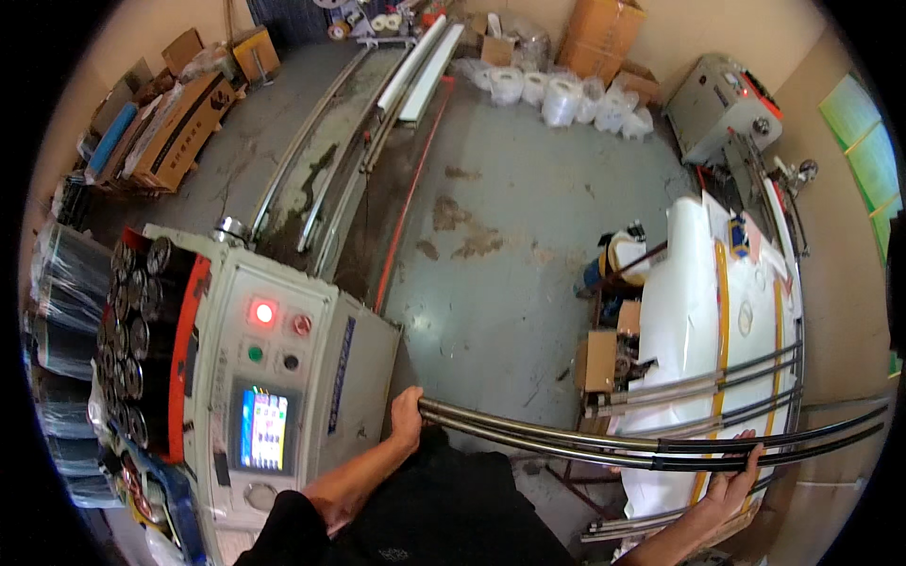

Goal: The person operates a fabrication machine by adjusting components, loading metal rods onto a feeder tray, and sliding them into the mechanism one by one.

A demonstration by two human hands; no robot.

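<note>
Two long rods (547, 429), shiny bare metal on the left part and black on the right, lie side by side across the front of my body. Their left ends are in my left hand (406, 420), whose fingers are closed round them beside the machine cabinet. Further right, my right hand (741, 476) grips the black part from below, fingers wrapped over it. Under and beside it, more similar rods (698, 382) rest across the white-covered table (694, 283). The far right ends of the held rods reach toward the wall.
A control cabinet (269, 311) with a lit screen (264, 429) and buttons stands left. Behind it runs a long rail machine (321, 160). Black cylinders (142, 349) stack at far left. Cardboard boxes (184, 132), plastic-wrapped rolls (562, 102) and another machine (722, 104) line the back.
</note>
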